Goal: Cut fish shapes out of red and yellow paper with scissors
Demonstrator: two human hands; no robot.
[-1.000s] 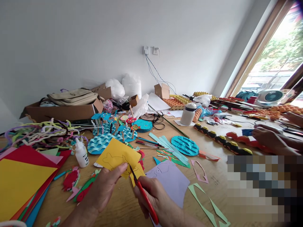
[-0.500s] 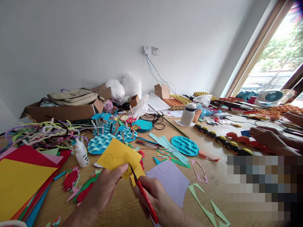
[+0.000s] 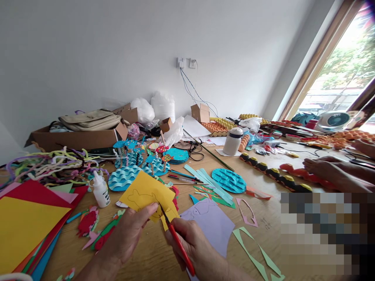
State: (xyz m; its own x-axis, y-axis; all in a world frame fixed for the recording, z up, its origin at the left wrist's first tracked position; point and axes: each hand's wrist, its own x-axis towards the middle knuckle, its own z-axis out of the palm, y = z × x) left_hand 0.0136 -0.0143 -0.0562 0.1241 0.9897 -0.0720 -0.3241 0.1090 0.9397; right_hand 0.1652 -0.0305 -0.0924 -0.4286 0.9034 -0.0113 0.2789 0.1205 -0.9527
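Note:
A yellow sheet of paper [image 3: 143, 191] with a fish-like outline drawn on it is pinched in my left hand [image 3: 131, 230], thumb on top. My right hand [image 3: 196, 244] grips red-handled scissors [image 3: 181, 244]. Their blades sit at the sheet's partly cut right side, by the drawn line. Under and beside my right hand lies a purple sheet [image 3: 215, 224] with another fish drawing. Left of my left hand are red and green paper cut-outs [image 3: 88, 222]. The lower fingers of my left hand are hidden behind the paper.
A white glue bottle [image 3: 101, 190] stands at the left, beside stacked coloured paper [image 3: 29, 226]. Blue discs with paper fish [image 3: 155, 166] are farther back. Green offcuts [image 3: 258, 253] lie to the right. A co-worker's hands [image 3: 325, 168] touch a red egg-carton strip [image 3: 293, 171].
My hands, the yellow paper and the scissors are almost where they were. At the right, the co-worker's hand has shifted slightly left along the red strip.

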